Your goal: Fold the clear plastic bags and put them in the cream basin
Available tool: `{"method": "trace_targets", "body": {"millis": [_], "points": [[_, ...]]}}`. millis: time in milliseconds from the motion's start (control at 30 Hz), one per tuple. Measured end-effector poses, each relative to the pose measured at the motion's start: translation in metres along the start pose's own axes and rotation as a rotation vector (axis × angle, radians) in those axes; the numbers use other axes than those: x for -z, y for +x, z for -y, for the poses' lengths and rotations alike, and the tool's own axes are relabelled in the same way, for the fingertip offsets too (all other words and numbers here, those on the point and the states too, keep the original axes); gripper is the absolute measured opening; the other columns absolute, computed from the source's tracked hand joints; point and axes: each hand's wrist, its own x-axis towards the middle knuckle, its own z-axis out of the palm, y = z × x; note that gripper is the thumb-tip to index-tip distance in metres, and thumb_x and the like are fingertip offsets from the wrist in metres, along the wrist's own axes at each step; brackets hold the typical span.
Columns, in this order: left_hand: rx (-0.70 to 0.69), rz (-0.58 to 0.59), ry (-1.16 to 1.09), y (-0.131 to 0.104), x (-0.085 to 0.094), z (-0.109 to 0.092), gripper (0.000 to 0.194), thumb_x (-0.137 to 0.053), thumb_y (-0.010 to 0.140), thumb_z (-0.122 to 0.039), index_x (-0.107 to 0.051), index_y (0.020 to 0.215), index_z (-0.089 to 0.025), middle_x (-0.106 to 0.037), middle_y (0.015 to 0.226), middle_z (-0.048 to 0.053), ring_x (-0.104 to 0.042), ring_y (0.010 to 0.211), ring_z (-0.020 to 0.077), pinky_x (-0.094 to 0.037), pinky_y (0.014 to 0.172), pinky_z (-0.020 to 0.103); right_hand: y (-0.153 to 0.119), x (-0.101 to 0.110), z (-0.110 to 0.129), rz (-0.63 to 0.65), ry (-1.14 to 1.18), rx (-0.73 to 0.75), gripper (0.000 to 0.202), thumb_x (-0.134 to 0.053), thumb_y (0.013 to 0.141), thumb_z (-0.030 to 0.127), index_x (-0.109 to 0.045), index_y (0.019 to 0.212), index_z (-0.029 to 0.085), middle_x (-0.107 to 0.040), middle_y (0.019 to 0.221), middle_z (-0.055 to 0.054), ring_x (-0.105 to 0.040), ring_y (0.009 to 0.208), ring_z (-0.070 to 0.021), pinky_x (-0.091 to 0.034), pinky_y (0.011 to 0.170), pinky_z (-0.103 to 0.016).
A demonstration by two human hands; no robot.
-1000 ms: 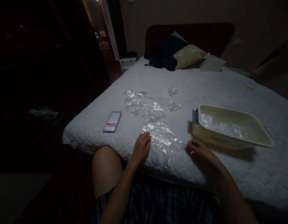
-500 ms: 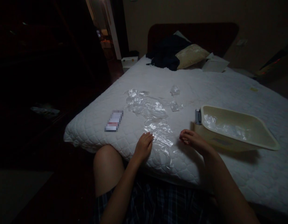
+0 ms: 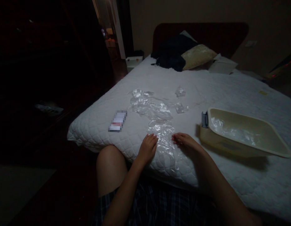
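Observation:
Clear crinkled plastic bags (image 3: 159, 110) lie spread in a long strip on the white quilted bed (image 3: 95, 125), reaching toward its near edge. At the left side of the strip's near part, my left hand (image 3: 148, 147) rests with fingers slightly apart and nothing visible in it. Across from it, my right hand (image 3: 186, 141) hovers at the strip's right side, fingers loosely curved and apart, holding nothing that I can see. Two smaller clear plastic pieces (image 3: 180, 91) lie farther back. A cream plastic bin (image 3: 225, 146) with clear plastic inside stands to the right.
A phone (image 3: 117, 121) with a blurred screen lies left of the plastic. Dark clothing (image 3: 171, 51), a beige pillow (image 3: 198, 56) and a white box (image 3: 223, 65) are near the headboard (image 3: 220, 34). My bare knee (image 3: 111, 163) is against the bed's near edge.
My right hand has moved left, away from the bin and up to the plastic strip. My left hand stays beside the strip. The view has shifted slightly.

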Motion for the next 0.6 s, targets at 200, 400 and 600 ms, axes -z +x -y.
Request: {"method": "trace_targets", "body": {"millis": [200,400,600], "points": [[0.005,-0.013,0.034,0.000,0.001,-0.004,0.026,-0.045,0.078,-0.010,-0.057,0.100,-0.016,-0.054,0.116,0.011,-0.045,0.113,0.0222,-0.032,0.101,0.048,-0.003,-0.001,-0.001,0.005,-0.109,0.048,0.027,-0.063,0.068,0.044,-0.063,0.072,0.017,-0.064,0.077,-0.006,-0.056,0.065,-0.0125,-0.038,0.050,-0.021],[-0.004,-0.098,-0.071,0.002,0.001,-0.003,0.030,-0.043,0.080,-0.011,-0.054,0.106,-0.019,-0.058,0.111,0.008,-0.046,0.114,0.0207,-0.032,0.100,0.049,-0.006,0.005,0.004,-0.007,-0.163,0.103,0.032,-0.066,0.064,0.046,-0.064,0.077,0.017,-0.066,0.080,-0.008,-0.059,0.067,-0.0163,-0.039,0.050,-0.023],[0.071,-0.228,-0.213,0.004,0.007,-0.003,0.031,-0.045,0.077,-0.008,-0.056,0.104,-0.019,-0.059,0.108,0.007,-0.049,0.108,0.0187,-0.040,0.094,0.041,0.003,0.022,0.008,-0.083,-0.108,0.175,0.030,-0.068,0.062,0.044,-0.064,0.080,0.020,-0.065,0.085,-0.006,-0.057,0.061,-0.0128,-0.038,0.047,-0.022]]}}
